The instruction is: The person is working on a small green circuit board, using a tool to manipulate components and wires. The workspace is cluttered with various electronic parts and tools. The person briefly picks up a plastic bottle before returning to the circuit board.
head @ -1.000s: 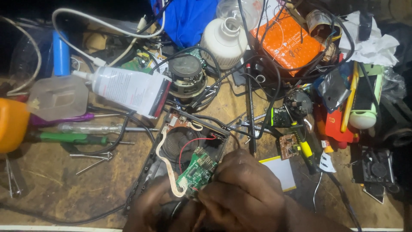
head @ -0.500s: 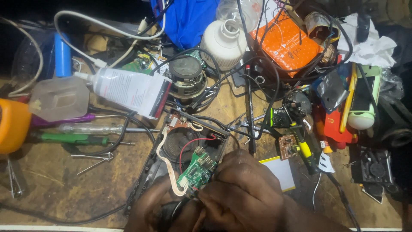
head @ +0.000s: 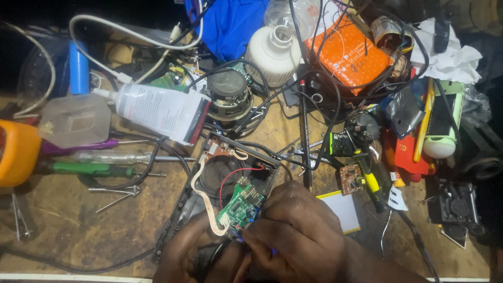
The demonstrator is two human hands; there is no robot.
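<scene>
At the bottom centre a small green circuit board (head: pixel 239 205) with red wires sits over an opened black speaker housing (head: pixel 220 175). My right hand (head: pixel 298 236) covers the board's lower right edge, fingers pinched on it. My left hand (head: pixel 191 251) is low beneath the housing, curled under the board's lower end and a pale flat ribbon strip (head: pixel 205 202). What my fingertips grip is partly hidden.
The wooden bench (head: pixel 78 220) is crowded: a white glue bottle (head: pixel 157 110), green screwdriver (head: pixel 89 169), purple-handled tool (head: pixel 78 147), orange object (head: pixel 18 152), round speaker (head: pixel 228 94), white bulb base (head: pixel 272 50), orange packet (head: pixel 348 52), tangled black cables, small brown board (head: pixel 350 177), yellow-handled tool (head: pixel 373 183).
Both hands stay on the green board with only a slight shift; nothing else has moved.
</scene>
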